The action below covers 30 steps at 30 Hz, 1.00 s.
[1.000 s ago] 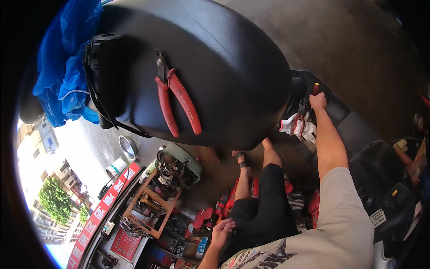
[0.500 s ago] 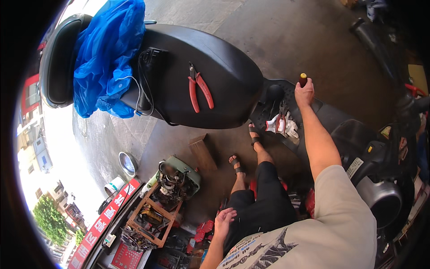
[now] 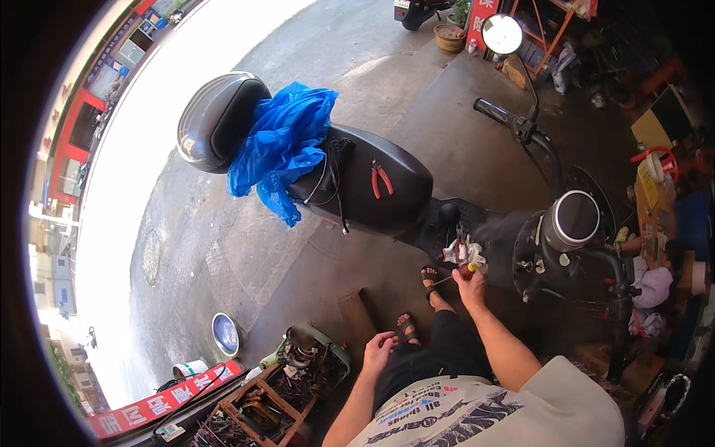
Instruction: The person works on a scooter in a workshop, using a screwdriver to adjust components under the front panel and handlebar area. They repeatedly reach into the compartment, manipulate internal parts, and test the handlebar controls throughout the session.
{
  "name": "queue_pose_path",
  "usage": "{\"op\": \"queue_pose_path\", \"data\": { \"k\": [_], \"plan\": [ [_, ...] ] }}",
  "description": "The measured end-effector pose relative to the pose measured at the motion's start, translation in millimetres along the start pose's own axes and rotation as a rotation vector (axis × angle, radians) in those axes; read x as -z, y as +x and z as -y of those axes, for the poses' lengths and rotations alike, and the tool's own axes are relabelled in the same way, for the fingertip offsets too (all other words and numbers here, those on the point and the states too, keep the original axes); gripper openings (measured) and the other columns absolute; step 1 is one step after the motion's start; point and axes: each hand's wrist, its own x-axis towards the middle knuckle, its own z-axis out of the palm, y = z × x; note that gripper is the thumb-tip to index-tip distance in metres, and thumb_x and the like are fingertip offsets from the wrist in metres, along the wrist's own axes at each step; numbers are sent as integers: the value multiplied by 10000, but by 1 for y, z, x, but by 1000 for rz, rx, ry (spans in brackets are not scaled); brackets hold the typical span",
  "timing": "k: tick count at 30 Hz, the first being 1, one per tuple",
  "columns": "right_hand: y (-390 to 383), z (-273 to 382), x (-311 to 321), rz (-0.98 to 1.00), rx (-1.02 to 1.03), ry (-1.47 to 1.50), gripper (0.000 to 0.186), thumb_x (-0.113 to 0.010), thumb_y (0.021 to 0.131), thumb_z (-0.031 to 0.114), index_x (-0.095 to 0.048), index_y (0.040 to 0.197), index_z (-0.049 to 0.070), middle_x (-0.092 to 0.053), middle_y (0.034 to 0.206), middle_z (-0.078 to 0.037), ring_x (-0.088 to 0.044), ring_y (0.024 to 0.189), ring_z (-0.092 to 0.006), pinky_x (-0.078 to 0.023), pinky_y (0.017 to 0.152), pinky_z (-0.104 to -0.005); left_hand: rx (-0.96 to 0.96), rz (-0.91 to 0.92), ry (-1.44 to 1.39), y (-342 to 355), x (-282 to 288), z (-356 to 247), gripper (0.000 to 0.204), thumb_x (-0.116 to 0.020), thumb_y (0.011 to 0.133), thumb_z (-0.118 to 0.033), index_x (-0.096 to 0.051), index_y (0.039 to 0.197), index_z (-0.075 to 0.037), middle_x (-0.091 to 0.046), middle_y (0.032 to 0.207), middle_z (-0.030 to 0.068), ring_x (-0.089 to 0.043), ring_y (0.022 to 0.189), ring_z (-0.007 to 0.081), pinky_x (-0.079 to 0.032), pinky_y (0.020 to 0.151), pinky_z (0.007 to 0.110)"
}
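My right hand (image 3: 469, 287) is closed round the dark red handle of a screwdriver (image 3: 471, 267) with a yellow end. Its thin shaft points left, over my foot. Just beyond this hand, white work gloves (image 3: 477, 255) and red-handled pliers (image 3: 462, 242) lie on the scooter's footboard (image 3: 488, 223). My left hand (image 3: 380, 350) hangs in front of my shorts, fingers loosely bent, with nothing visible in it. Red-handled cutters (image 3: 381, 179) rest on the black scooter seat (image 3: 398, 175), away from both hands.
Blue plastic sheeting (image 3: 287, 141) and a cable (image 3: 339, 179) lie at the seat's rear by the top box (image 3: 220, 123). Handlebars (image 3: 495, 112) stand to the right. A wooden block (image 3: 357, 314) and a wooden tool crate (image 3: 261, 410) are on the near left.
My right hand has come back toward me from the footboard's far side with the screwdriver, now pointing left. My left hand's fingers have bent more. The whole view has shifted, bringing the handlebars in.
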Motion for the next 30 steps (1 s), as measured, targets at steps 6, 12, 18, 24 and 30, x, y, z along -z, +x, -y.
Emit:
{"op": "queue_pose_path", "data": {
  "k": [6, 12, 18, 24, 30],
  "plan": [
    [-119, 83, 84, 324, -418, 500, 203, -654, 855, 23, -606, 1050, 52, -620, 790, -10, -549, 573, -57, -442, 467, -203, -8, 308, 77, 4, -7, -17, 283, -509, 985, -210, -623, 1199, -63, -685, 1084, 46, -644, 967, 132, -498, 790, 265],
    [-185, 112, 144, 662, -172, 513, 350, -627, 856, -61, -588, 1189, 38, -632, 1041, -74, -565, 656, -92, -480, 593, -225, 246, 669, -284, -12, -57, -35, 538, -377, 1023, -423, -472, 1322, 15, -622, 1218, 130, -629, 1048, 229, -494, 877, 320],
    [-209, 105, 217, 800, -530, 1016, 489, -564, 896, -23, -494, 1368, 86, -604, 1186, -142, -657, 841, -194, -544, 796, -334, 263, 660, -493, -30, -96, -24, 320, -493, 1000, -298, -554, 1182, -42, -644, 1094, 79, -640, 959, 193, -516, 806, 299],
    [-226, 66, 300, 582, -624, 1268, 607, -481, 885, -75, -349, 1458, 74, -479, 1406, -186, -657, 954, -239, -557, 823, -369, 230, 752, -336, -66, -153, -20, 228, -529, 989, -266, -600, 1117, -92, -668, 1015, 29, -643, 925, 136, -509, 764, 271],
    [-226, 13, 359, 539, -582, 1370, 628, -542, 857, -30, -370, 1451, 75, -510, 1370, -192, -649, 960, -216, -553, 821, -373, 175, 815, -341, -88, -213, -33, 215, -515, 996, -258, -597, 1103, -90, -659, 1023, 40, -637, 926, 145, -479, 768, 272]
  ]
}}
